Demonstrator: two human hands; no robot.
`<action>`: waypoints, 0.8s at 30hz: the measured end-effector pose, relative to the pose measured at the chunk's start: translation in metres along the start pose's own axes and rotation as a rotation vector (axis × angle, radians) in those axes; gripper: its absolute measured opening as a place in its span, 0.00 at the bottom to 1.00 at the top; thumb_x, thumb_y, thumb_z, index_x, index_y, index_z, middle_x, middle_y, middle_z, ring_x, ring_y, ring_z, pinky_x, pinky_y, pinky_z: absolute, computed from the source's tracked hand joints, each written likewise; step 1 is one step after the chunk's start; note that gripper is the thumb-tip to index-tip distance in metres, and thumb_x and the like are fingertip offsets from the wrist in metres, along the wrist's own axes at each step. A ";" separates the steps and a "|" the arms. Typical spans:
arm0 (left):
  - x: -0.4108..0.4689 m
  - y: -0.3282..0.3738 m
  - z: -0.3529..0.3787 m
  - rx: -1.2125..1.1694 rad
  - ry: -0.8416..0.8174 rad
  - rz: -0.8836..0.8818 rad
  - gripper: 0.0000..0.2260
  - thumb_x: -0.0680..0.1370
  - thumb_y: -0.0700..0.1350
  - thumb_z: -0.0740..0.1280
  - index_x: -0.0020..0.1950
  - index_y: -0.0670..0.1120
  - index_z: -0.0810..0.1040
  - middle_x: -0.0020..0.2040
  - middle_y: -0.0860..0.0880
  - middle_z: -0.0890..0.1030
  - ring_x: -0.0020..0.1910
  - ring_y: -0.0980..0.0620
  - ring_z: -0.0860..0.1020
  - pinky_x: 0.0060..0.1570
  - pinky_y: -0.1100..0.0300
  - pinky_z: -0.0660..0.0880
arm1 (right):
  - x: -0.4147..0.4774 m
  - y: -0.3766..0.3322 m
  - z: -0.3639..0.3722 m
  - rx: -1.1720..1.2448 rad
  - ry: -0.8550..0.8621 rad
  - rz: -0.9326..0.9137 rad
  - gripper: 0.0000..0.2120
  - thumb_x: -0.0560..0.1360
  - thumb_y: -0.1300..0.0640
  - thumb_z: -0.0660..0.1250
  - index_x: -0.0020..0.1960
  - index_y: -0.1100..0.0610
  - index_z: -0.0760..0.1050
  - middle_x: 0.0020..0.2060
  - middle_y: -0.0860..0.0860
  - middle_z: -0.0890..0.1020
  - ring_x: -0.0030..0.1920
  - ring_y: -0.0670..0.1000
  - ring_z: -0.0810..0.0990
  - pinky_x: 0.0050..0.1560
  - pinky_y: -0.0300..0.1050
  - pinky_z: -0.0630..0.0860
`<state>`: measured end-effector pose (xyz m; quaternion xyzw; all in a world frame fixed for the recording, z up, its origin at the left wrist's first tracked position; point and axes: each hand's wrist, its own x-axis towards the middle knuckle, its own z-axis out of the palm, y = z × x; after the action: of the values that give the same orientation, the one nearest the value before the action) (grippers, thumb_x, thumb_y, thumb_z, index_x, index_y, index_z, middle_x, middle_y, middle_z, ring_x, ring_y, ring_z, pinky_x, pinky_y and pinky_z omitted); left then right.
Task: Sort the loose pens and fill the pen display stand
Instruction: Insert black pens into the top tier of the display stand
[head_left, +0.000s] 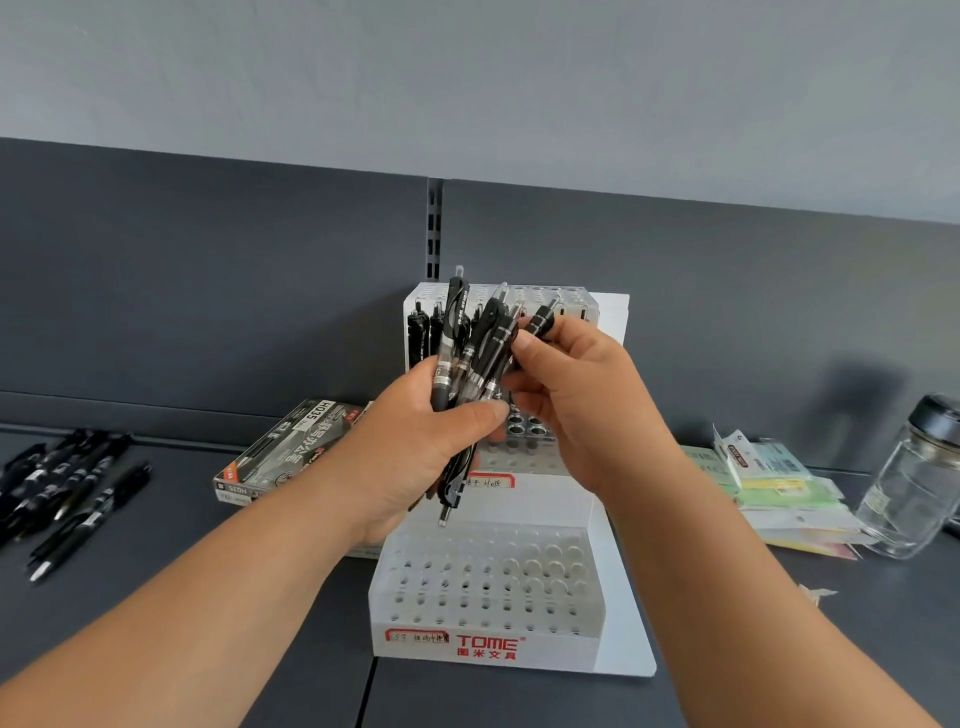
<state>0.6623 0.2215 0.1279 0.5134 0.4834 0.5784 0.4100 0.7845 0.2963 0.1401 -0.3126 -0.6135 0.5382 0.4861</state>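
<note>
Far left of the pen stand (561, 649) there's a loose pile of black pens (67, 483) lying on the dark counter (208, 597), pointing every which way, well apart from the stand. Closer in, just left of the stand and touching its side as far as I can tell, a pen box (280, 452) lies flat with its printed lid up.

The left hand (410, 447) is up in front of the stand's middle tier, fingers and thumb wrapped round a bundle of black pens (462, 358). They fan out a bit, most with the clip ends up, and one or two poke out below the palm above the lower tier.

The stand itself is white, stepped, full of little holes, with a red logo on the front. The lower tier's holes look unfilled, and a few black pens (422, 335) stand upright in the left end of the top tier, partly hidden behind the bundle.

The right hand (576, 395) is right next to the bundle, in front of the stand's upper half, pinching a single black pen (540, 319) between thumb and fingertips.

Right of the stand sits a messy stack of flat packets (769, 488), and furthest right a clear glass jar (914, 483) with a dark lid.
</note>
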 end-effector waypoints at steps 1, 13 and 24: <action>0.000 0.000 0.000 0.010 0.014 0.006 0.08 0.76 0.37 0.67 0.54 0.43 0.75 0.37 0.50 0.80 0.32 0.61 0.78 0.31 0.69 0.74 | 0.000 0.000 0.000 0.016 0.008 0.008 0.04 0.78 0.58 0.64 0.46 0.56 0.77 0.39 0.52 0.83 0.36 0.47 0.79 0.37 0.40 0.75; 0.003 -0.006 -0.007 0.094 0.060 -0.091 0.10 0.74 0.36 0.68 0.54 0.42 0.75 0.50 0.39 0.81 0.30 0.54 0.77 0.29 0.62 0.75 | 0.007 -0.017 -0.025 0.070 0.248 -0.116 0.10 0.80 0.58 0.60 0.43 0.58 0.75 0.34 0.52 0.80 0.32 0.47 0.77 0.34 0.39 0.77; 0.008 -0.006 -0.009 0.070 0.057 -0.082 0.07 0.75 0.38 0.67 0.53 0.44 0.75 0.43 0.46 0.81 0.30 0.56 0.77 0.28 0.63 0.74 | 0.022 -0.019 -0.040 -0.433 0.407 -0.393 0.07 0.77 0.55 0.66 0.41 0.45 0.73 0.34 0.46 0.80 0.36 0.48 0.79 0.44 0.49 0.79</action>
<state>0.6522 0.2289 0.1234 0.4908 0.5354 0.5581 0.4012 0.8169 0.3258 0.1619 -0.3851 -0.6524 0.2183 0.6152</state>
